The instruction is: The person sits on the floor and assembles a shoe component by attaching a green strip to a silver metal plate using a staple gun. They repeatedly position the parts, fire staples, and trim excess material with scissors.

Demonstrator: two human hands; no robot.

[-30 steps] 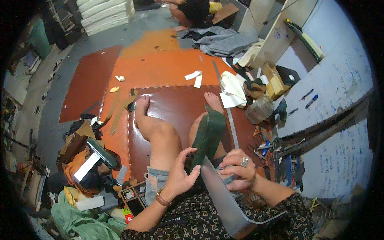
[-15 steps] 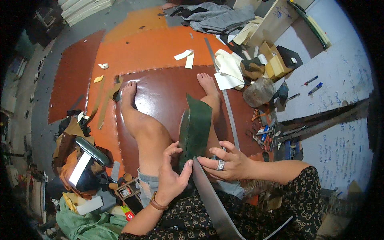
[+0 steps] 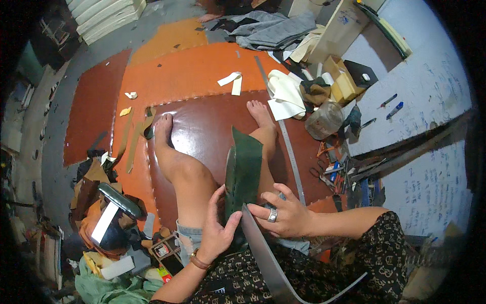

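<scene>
Dark green leather piece (image 3: 244, 169) stands almost upright between the person's two bare legs, above the brown floor mat (image 3: 202, 126), and its lower end is held by both hands near the lap. The left hand (image 3: 215, 230) has its fingers partly curled, with the thumb pressing against the left face of the piece close to its bottom edge. The right hand (image 3: 283, 215), which wears a ring, lies spread with the fingers rather open, touching the right side of the piece; I cannot tell surely if it grips it or only rests on it. Just under the hands, a grey flat sheet (image 3: 268, 263) comes up from the lap, and its top corner is touching the green piece. A long metal ruler (image 3: 288, 147) lies along the right edge of the brown mat, beside the right leg. A clear plastic jar (image 3: 324, 120) stands near the far right corner of this mat. White paper strips (image 3: 232, 81) lie on the orange mat (image 3: 187, 71) behind the feet.
</scene>
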